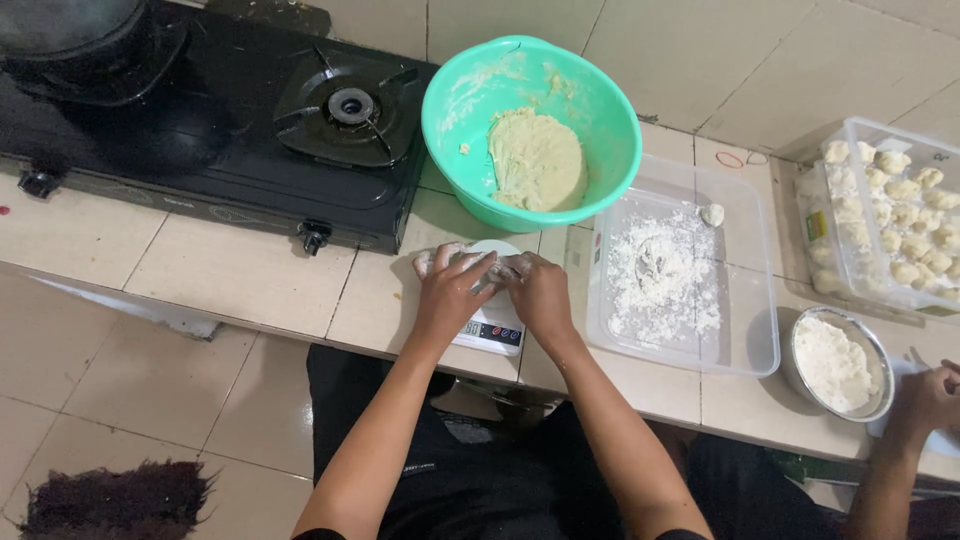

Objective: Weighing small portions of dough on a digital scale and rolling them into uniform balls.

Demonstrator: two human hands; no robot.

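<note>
My left hand (452, 290) and my right hand (537, 293) are cupped together over a small white kitchen scale (490, 332) on the tiled counter. Both are floury and close around a small piece of pale dough (490, 268), mostly hidden between the fingers. Just beyond them stands a green plastic bowl (445, 110) holding a large lump of pale dough (537, 160).
A clear tray (745, 340) dusted with flour (662, 275) holds one dough ball (712, 214). A clear box (850, 135) of several dough balls stands far right. A metal bowl (882, 365) of flour and another person's hand (925, 398) are at the right. A black gas stove (200, 130) is at the left.
</note>
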